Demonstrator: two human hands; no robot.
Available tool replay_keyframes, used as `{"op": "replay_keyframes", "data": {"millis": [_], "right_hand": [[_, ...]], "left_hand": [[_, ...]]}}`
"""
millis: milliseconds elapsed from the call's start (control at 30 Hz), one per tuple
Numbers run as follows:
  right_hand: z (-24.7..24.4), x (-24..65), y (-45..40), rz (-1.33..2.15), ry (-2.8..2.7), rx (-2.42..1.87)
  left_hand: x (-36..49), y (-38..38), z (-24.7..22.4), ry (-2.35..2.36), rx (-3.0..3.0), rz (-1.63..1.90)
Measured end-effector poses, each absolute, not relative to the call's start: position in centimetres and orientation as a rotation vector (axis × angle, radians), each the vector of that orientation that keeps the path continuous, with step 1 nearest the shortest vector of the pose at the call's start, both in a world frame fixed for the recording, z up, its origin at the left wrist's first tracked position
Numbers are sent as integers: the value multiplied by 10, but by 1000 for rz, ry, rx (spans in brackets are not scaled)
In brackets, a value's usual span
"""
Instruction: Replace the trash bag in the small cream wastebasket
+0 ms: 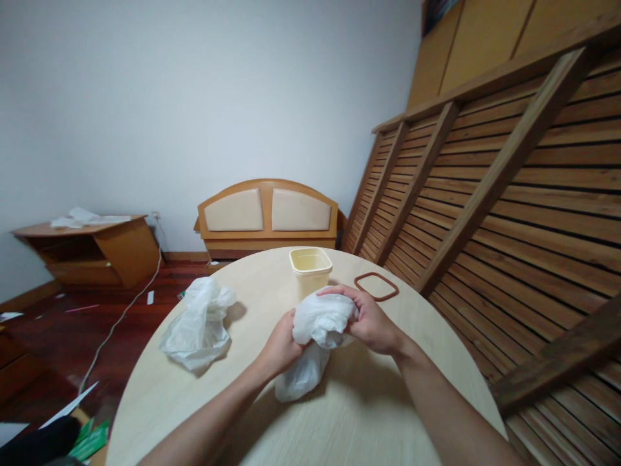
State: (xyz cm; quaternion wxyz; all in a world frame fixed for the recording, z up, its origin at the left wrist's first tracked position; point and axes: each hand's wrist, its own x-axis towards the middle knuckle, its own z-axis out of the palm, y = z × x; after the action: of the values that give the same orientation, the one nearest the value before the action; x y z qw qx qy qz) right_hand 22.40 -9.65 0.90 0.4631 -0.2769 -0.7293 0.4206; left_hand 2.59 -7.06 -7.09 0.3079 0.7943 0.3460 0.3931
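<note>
Both of my hands are closed around a crumpled white plastic bag [324, 315] over the middle of the round table. My left hand [283, 338] grips its left side, and a loose part of the bag hangs down below. On the right side, my right hand [371, 320] has its fingers over the top of the bag and the thumb underneath. Just behind the bag stands a cream-coloured square bin [310, 275], open at the top. A brown rounded-square ring [376, 287] lies flat to the right of the bin.
Another crumpled white plastic bag [198, 323] lies on the left of the pale wooden table [388, 414]. Wooden slatted panels [485, 213] lean close along the right. A headboard [268, 210] stands behind, and a low cabinet [104, 249] at the left, with a cable [125, 312] on the floor.
</note>
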Motion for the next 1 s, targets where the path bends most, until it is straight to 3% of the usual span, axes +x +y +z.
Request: {"op": "replay_keyframes", "data": {"millis": [267, 433, 733, 1000], "right_hand": [[6, 234, -96, 1041, -1834, -700], [-10, 252, -85, 926, -1999, -867], [-63, 298, -68, 287, -2416, -1457], [-72, 283, -74, 276, -2387, -1507]], "left_hand": [[-9, -65, -54, 1518, 2292, 991], [-19, -67, -42, 1825, 2474, 719], [-20, -67, -55, 1473, 2500, 588], [-19, -70, -59, 1409, 2457, 355]]}}
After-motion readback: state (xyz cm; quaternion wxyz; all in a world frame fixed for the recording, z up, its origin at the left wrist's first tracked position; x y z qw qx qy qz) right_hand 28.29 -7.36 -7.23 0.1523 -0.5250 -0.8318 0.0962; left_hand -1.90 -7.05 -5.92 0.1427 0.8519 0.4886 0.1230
